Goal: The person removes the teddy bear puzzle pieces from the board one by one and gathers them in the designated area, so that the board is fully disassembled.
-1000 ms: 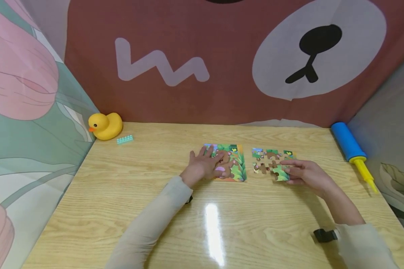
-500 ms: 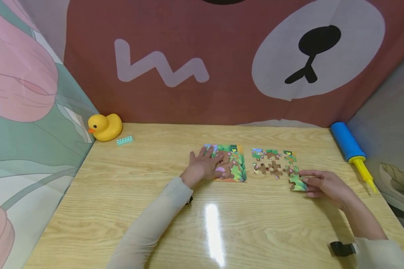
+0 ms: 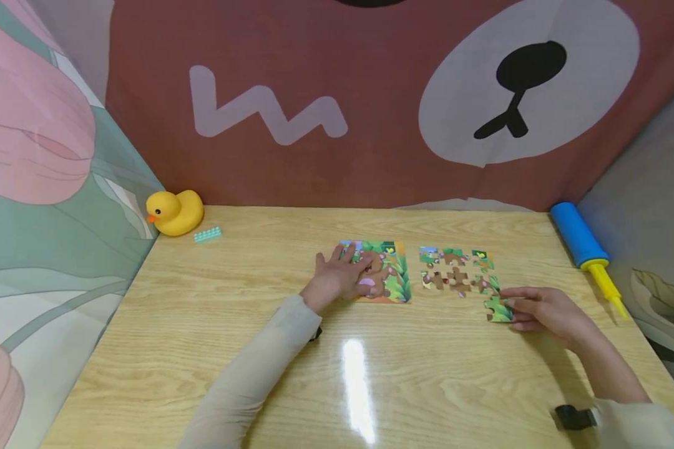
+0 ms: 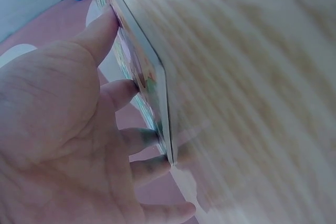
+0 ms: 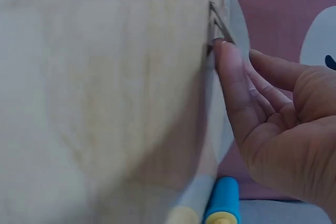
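Note:
My left hand (image 3: 337,279) lies with fingers spread over the left part of a bear-picture puzzle board (image 3: 399,284). In the left wrist view its fingertips rest on the board's face (image 4: 142,69), by the pale edge. Off to the right, my right hand (image 3: 550,313) pinches a green jigsaw piece (image 3: 500,310) between thumb and fingers, just below the loose pieces. The right wrist view shows that piece (image 5: 223,23) edge-on and tilted at the fingertips. Several other jigsaw pieces, among them a brown one (image 3: 458,280), lie in two rows beside the board.
A yellow rubber duck (image 3: 175,212) and a turquoise studded brick (image 3: 208,234) stand at the table's back left. At the right edge lies a blue and yellow pump (image 3: 581,240). A brown printed backdrop (image 3: 371,168) rises behind the wooden table (image 3: 258,268).
My right hand has drawn the green piece right and toward me, away from the brown pieces, slowing over the last half second. My left hand stays on the board.

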Motion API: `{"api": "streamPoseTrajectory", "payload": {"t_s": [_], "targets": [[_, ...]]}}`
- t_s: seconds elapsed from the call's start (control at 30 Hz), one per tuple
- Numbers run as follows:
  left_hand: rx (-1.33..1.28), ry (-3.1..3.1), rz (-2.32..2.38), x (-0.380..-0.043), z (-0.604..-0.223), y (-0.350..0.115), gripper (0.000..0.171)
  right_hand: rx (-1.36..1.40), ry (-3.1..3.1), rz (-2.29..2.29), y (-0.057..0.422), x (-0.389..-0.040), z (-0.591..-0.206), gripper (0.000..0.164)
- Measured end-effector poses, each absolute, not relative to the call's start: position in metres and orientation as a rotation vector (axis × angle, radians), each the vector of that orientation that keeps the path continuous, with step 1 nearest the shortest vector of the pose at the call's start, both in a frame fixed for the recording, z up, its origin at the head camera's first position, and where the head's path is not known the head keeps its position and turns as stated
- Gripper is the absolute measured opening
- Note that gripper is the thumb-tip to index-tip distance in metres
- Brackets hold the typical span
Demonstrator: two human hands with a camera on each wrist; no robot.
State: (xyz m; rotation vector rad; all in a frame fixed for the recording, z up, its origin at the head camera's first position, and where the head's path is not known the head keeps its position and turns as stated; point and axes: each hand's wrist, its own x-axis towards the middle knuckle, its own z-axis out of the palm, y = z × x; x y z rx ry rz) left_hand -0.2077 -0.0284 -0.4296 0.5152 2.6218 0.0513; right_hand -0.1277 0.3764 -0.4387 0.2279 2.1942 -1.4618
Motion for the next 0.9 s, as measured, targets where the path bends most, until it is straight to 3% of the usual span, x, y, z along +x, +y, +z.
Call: {"api": "streamPoseTrajectory", "payload": {"t_s": [0.9], "targets": [[0.499, 2.611, 0.010, -0.2087, -0.4289, -0.0268, 0.076, 0.088, 2.398, -1.199, 0.3787, -0.1278, -0.4309, 0.055]]}}
